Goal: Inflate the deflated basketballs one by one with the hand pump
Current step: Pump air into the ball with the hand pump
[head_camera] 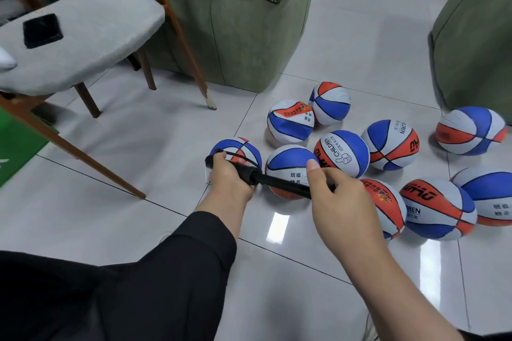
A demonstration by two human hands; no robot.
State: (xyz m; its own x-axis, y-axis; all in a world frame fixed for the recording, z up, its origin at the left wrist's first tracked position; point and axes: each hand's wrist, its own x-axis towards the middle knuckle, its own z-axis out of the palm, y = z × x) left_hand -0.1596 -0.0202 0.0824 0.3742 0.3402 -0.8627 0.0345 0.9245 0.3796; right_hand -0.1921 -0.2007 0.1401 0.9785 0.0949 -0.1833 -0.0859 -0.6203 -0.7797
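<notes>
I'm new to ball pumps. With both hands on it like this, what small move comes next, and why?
Probably bring the pump down to the nearest basketball. The left hand grips the handle end, the right hand the barrel, and no needle is visibly in any ball.

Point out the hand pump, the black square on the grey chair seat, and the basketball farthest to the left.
hand pump (279,182), head view, on the black barrel between the two hands.
black square (42,31), head view, on its middle.
leftmost basketball (250,153), head view, on its blue panel right of the left hand.

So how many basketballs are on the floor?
9 basketballs: two by the sofa, three mid-row, four nearest; a tenth peeks behind the right hand.
</notes>
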